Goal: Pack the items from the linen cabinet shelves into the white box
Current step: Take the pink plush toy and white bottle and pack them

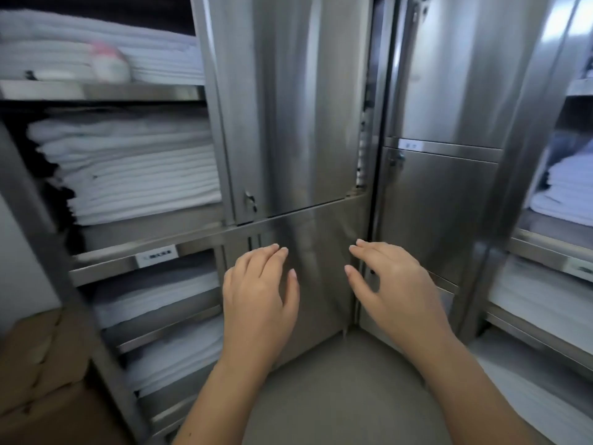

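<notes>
reaching stage, head view: my left hand (260, 297) and right hand (394, 290), both relaxed and holding nothing, hover before the steel cabinet door (288, 107). folded white linens (128, 175) lie stacked on the left shelves; white box not in view. next, i judge: grasp a stack. shelf label (156, 254) too blurred to read.

One wide-angle camera, worn on the person's head, looks forward and down. It stands close before the steel cabinet doors (308, 123), which fill the middle of the frame. Open linen shelves (128, 168) bend away along the left edge, further shelves (564, 194) along the right. The floor (337, 396) shows at the bottom, where the left hand (256, 297) and right hand (394, 290) reach in from below.
</notes>
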### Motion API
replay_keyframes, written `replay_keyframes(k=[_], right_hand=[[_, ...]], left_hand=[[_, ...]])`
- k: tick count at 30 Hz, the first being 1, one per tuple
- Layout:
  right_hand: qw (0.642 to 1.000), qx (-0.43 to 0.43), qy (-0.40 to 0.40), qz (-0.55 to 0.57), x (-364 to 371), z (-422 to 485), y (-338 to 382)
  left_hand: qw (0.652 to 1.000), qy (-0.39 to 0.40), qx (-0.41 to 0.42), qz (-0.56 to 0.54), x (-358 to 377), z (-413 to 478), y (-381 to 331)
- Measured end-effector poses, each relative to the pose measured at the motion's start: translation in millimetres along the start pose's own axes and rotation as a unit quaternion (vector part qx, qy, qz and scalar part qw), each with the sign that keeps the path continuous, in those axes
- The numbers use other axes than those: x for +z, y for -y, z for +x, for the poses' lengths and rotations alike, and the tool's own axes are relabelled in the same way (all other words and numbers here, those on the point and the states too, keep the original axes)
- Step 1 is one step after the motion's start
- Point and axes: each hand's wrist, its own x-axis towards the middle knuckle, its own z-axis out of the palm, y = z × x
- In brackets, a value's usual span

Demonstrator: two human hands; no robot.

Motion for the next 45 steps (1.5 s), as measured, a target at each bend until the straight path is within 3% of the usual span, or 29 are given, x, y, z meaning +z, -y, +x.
replay_keyframes(k=[17, 32, 40, 45], right_hand=[[0.993, -0.082, 0.018, 0.080, 210, 134, 147], [0.973, -0.162, 0.031, 0.160, 361, 288, 170], [0.942, -0.248, -0.047, 0.221, 406, 389, 193], [0.924, -0.276, -0.087, 0.252, 414, 433, 215]], left_hand=[[0.993, -0.048, -0.036, 0.099, -32, 97, 238], [0.970, -0.122, -0.087, 0.193, 27, 207, 375], [0.940, -0.198, -0.036, 0.274, 23, 299, 408], [0.931, -0.247, 0.001, 0.268, 1, 343, 429]])
